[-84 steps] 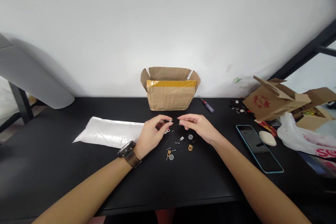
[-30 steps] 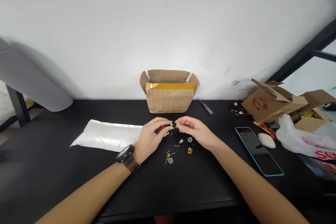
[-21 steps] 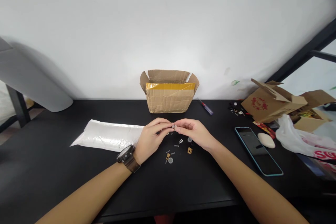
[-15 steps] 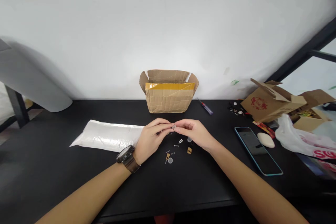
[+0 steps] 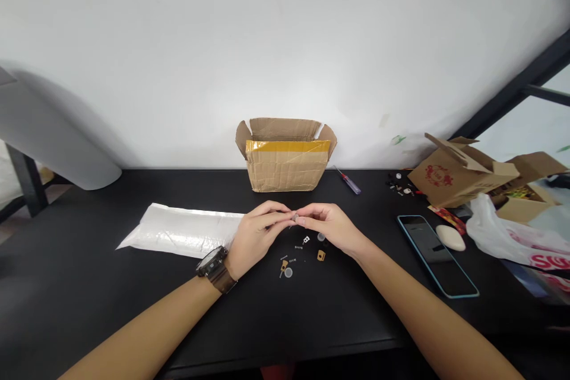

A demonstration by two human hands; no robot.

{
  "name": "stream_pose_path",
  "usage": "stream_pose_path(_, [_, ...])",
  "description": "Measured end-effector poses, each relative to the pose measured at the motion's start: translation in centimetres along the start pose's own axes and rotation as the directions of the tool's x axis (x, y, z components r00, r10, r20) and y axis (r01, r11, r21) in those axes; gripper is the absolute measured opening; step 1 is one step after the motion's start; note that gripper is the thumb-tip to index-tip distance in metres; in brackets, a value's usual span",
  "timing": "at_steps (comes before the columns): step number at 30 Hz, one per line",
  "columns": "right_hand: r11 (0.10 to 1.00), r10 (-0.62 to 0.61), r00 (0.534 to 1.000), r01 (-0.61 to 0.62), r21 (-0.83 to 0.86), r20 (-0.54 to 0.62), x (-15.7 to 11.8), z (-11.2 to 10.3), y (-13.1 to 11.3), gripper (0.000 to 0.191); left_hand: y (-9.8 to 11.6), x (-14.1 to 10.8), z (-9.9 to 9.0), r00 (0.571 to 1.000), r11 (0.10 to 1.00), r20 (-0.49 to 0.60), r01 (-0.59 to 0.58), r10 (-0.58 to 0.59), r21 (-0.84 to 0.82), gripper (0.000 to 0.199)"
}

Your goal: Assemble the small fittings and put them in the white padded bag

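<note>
Moved together: our left hand (image 5: 257, 233), right hand (image 5: 333, 227) now jointly pinch small greyish part (image 5: 295, 218), cardboard box (image 5: 287, 173) at 12 o'clock.

Round black wristwatch (image 5: 211, 261) on the left wrist, broad dark-brown strap (image 5: 222, 279), bare forearms (image 5: 155, 320), bare fingers (image 5: 272, 217)

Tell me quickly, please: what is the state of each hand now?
Left hand: closed in a pinch on a small greyish part, its details too small to tell.
Right hand: closed in a pinch, meeting the left at that part.
</note>
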State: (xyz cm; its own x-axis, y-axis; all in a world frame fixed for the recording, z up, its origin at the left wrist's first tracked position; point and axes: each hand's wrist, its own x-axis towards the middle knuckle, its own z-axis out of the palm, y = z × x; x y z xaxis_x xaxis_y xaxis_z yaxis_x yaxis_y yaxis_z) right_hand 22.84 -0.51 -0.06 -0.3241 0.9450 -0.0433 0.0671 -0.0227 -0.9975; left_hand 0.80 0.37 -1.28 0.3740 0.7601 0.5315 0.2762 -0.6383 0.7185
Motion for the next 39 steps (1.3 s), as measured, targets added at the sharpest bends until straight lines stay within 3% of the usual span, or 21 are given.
stream_pose_path(10, [0.999,0.008,1.0,-0.008,0.053,-0.005,0.1,0.0,0.4,0.03,0.3,0.1,-0.1,1.0,1.0,0.01,-0.011,0.011,-0.015,0.019])
stream_pose_path(27, [0.989,-0.113,0.993,0.109,-0.103,-0.03,-0.4,0.2,-0.2,0.024,0.4,0.2,-0.4,0.999,0.998,0.007,-0.035,0.035,-0.045,0.016])
stream_pose_path(33, [0.988,-0.153,0.987,0.152,-0.031,-0.041,-0.6,0.5,-0.5,0.018,0.6,0.1,-0.5,0.992,0.992,-0.019,-0.123,0.123,0.014,0.02])
stream_pose_path(39, [0.989,-0.113,0.992,0.117,0.086,-0.049,-1.0,0.8,-0.9,0.014,1.0,-0.1,-0.5,0.984,0.985,-0.047,-0.174,0.174,-0.004,0.029])
